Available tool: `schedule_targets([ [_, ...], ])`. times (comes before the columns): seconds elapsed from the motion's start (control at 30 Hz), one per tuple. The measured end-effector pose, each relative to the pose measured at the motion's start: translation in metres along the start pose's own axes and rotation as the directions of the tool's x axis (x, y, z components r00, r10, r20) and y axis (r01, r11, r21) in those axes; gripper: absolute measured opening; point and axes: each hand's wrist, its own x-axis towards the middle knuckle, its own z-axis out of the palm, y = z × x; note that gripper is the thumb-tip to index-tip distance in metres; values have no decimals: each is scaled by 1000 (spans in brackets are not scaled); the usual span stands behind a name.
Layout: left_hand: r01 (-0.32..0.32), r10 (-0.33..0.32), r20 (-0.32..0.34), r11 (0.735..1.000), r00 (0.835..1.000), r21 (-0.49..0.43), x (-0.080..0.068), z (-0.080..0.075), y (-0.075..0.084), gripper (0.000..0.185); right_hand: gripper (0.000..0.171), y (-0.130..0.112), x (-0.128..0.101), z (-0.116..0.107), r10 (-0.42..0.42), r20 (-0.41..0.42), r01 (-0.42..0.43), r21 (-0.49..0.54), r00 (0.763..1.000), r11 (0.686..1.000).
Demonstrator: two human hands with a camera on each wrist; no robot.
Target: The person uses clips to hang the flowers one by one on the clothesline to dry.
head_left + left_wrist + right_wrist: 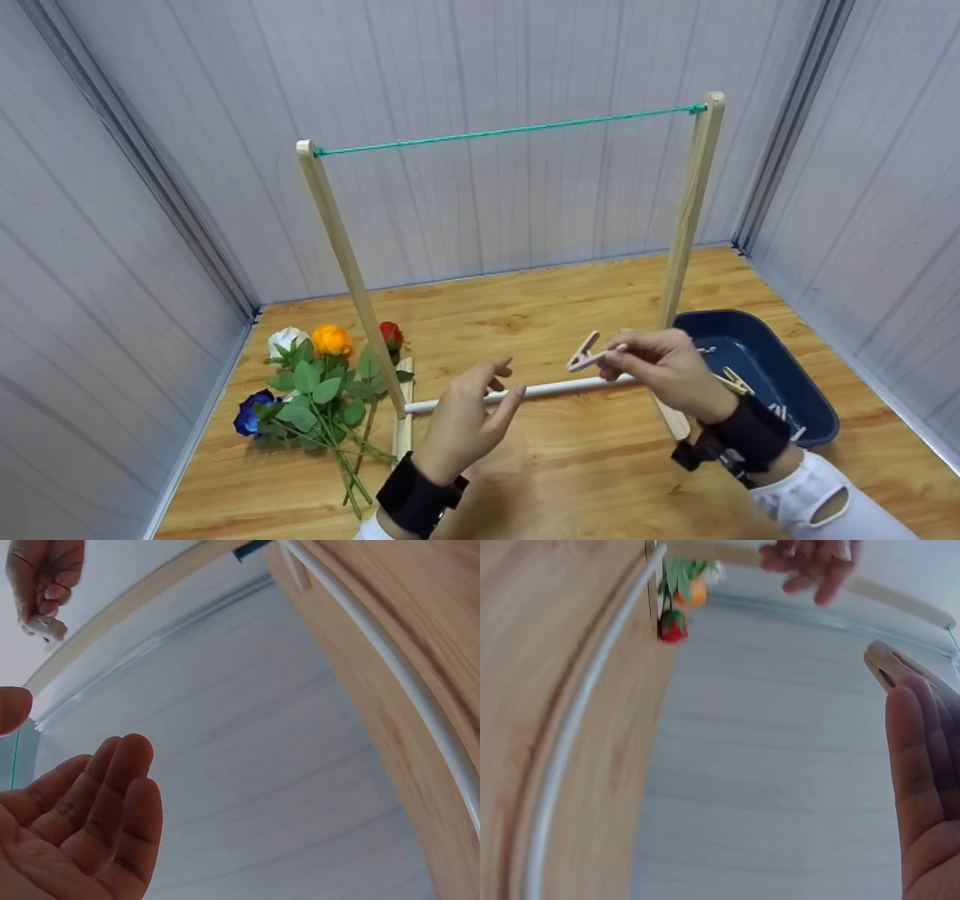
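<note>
My right hand [660, 364] pinches a wooden clothespin [586, 354] by its tail, jaws pointing left, above the white base rod [540, 390] of a wooden rack. The clothespin's tip [891, 666] shows past my fingers in the right wrist view. My left hand [469, 412] hovers empty just left of it, fingers loosely spread, palm [71, 829] turned up. The rack has two wooden posts [349, 266] joined at the top by a green cord [510, 132]. A bunch of artificial roses [319, 375] lies on the table at the left post's foot.
A dark blue tray [780, 375] with more clothespins [736, 381] sits at the right, behind my right wrist. The wooden table [570, 465] is enclosed by grey panel walls [112, 262] on three sides.
</note>
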Motion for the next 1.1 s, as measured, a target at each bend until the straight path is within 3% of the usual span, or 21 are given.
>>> schedule_targets([
  [0.2, 1, 5, 80, 996, 997, -85, 1, -3, 12, 41, 16, 7, 0, 27, 25, 28, -27, 92, 999, 995],
  [0.37, -66, 75, 100, 994, 992, -85, 2, 0, 16, 41, 16, 11, -3, 40, 41, 24, -45, 194, 999, 980],
  [0.7, -121, 131, 56, 981, 990, -155, 2, 6, 15, 22, 17, 20, -8, 58, 73, -2, -70, 277, 997, 958],
  [0.93, -169, 171, -3, 977, 985, -130, -1, 6, 12, 17, 19, 24, -10, 66, 81, -35, -66, 311, 996, 948],
  [1.1, -184, 184, -4, 978, 983, -97, -1, 6, 11, 17, 18, 23, -10, 67, 114, -44, -96, 292, 993, 952],
])
